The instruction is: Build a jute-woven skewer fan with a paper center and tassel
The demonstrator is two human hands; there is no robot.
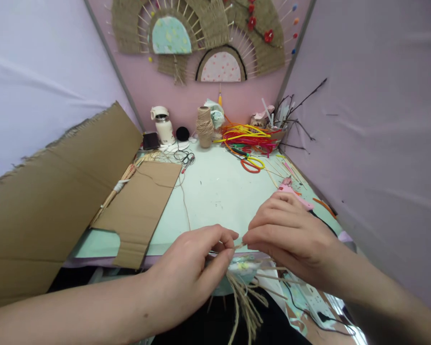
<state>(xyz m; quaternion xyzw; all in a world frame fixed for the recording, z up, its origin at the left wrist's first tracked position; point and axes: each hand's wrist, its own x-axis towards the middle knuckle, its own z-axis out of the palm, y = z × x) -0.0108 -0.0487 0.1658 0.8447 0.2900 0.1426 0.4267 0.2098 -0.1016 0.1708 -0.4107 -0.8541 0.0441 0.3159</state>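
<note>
My left hand (204, 258) is closed, thumb and index finger pinching a strand of jute twine (239, 247) near the table's front edge. From the other side, my right hand (290, 227) has its fingertips closed on the same strand. Just below them is a small fan-shaped piece covered in pale green floral cloth (244, 268), partly hidden by my left hand. Thin wooden sticks (273, 282) stick out from it to the right and downward. A tassel of loose jute strands (249, 306) hangs from it over my lap.
Cardboard sheets (147, 191) and bundled sticks (109, 196) lie left. At the back stand a twine spool (204, 127), a white bottle (164, 127) and colourful pipe cleaners (247, 136). Scissors (251, 164) and a pink glue gun (296, 194) lie right; a power strip (314, 302) is below.
</note>
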